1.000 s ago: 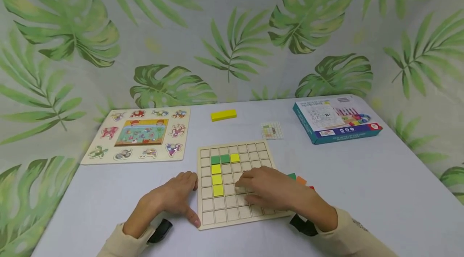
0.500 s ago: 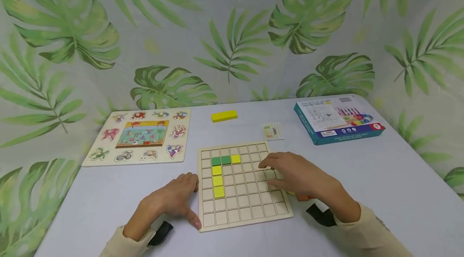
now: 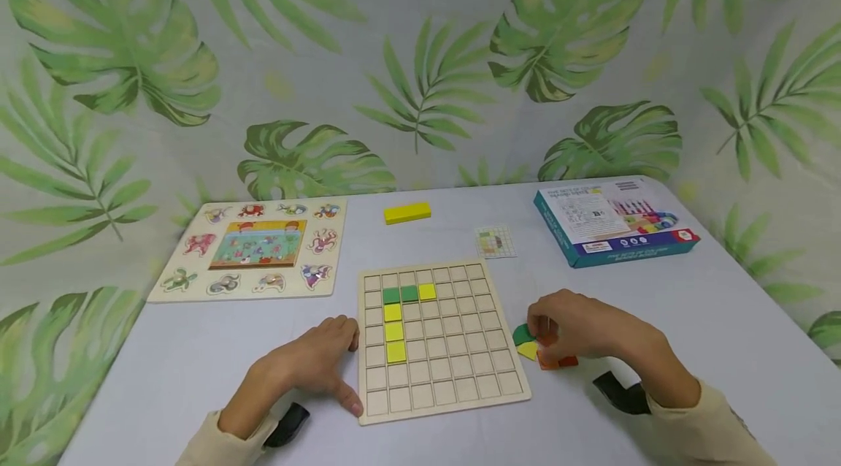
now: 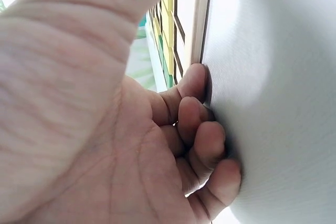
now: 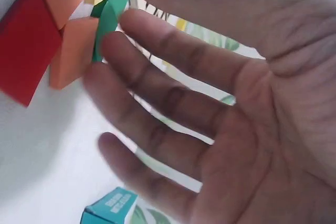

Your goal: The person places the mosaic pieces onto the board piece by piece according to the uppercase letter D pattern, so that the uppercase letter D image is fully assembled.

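Observation:
A wooden grid board lies in front of the person. A row of two green tiles and one yellow tile sits in it, with a column of yellow tiles below. The left hand rests at the board's left edge, thumb by the near corner; in the left wrist view its bent fingertips touch the cloth and the board's side. Off the board's right side, the right hand hovers over loose tiles: green, yellow, orange and red. Its fingers are spread, gripping nothing.
A small pattern card lies behind the board. Further back are a yellow block, a sea-animal puzzle at the left and a teal-sided box at the right. A leaf-print cloth hangs behind.
The right hand has moved from above the board rightward to the loose tiles beside it. The left hand stays at the board's left edge, and the tiles in the grid are unchanged.

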Available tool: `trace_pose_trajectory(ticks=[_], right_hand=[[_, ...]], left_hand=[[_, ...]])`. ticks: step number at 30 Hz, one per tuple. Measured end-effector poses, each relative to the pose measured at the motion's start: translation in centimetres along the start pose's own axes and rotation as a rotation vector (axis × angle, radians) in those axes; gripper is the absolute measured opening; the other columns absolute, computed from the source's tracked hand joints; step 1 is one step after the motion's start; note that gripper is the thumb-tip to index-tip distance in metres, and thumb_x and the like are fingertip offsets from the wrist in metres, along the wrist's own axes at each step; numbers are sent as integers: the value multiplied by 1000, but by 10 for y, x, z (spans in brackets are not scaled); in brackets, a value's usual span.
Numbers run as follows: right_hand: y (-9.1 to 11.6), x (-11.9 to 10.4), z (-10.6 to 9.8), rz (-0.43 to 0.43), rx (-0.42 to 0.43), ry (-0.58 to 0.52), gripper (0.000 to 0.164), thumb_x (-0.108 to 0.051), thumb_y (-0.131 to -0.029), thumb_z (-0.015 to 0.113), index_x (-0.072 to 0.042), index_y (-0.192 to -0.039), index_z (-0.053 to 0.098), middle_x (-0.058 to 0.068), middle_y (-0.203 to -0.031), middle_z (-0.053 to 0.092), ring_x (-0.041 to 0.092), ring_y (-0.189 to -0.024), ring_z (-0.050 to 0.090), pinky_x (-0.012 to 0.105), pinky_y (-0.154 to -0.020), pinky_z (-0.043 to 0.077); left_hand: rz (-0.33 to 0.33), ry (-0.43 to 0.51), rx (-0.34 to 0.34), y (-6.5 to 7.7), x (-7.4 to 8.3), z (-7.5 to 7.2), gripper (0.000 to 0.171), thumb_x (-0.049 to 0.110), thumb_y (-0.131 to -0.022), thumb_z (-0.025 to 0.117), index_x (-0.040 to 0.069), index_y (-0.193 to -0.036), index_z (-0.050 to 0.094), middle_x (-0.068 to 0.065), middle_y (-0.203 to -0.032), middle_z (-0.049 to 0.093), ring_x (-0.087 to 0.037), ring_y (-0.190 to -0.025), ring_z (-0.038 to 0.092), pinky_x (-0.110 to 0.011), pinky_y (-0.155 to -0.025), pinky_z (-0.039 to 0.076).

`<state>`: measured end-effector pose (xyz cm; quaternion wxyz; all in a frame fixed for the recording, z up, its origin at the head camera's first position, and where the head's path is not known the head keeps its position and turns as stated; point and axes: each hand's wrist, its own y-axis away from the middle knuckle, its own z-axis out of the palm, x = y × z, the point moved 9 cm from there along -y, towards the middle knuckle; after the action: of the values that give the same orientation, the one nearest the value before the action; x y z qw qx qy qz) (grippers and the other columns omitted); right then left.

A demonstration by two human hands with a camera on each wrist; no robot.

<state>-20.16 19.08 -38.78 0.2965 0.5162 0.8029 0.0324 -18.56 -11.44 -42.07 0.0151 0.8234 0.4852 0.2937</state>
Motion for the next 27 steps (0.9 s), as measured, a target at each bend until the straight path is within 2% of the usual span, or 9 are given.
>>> trace_pose_trajectory(ticks=[4,12,20,27], right_hand=[[1,8,6,62,-53,-22,31,-18,-71,90,-18,-85,62,-1,-82,57,16,-79,51,30,-64,44],[4,9,11,118,-54,47,31,-16,-69,92,-20,-83,64,-2,-80,56,17,-80,50,33,-66,43],[0,9,15,128,-44,81,32,-14,-68,91,-19,-80,62,-1,-76,54,17,-75,50,33,-63,41],[1,9,16,117,-60,77,29,-14,-72,89,-18,-79,62,-2,-73,54,15,-72,50,31,-63,39]], left_hand=[[11,1,-2,2,0,0,77,51,-54,95,11,-97,45,-2,-92,43,-20,-88,38,-35,-77,34],[33,10,-2,1,0,-1,76,51,-55,94,12,-97,45,-1,-91,43,-19,-88,37,-33,-76,33],[37,-6,0,0,-1,1,76,52,-54,95,12,-97,45,0,-90,43,-18,-87,38,-33,-76,34],[52,2,10,0,1,0,75,51,-54,95,13,-95,45,0,-89,42,-18,-86,38,-32,-75,34]])
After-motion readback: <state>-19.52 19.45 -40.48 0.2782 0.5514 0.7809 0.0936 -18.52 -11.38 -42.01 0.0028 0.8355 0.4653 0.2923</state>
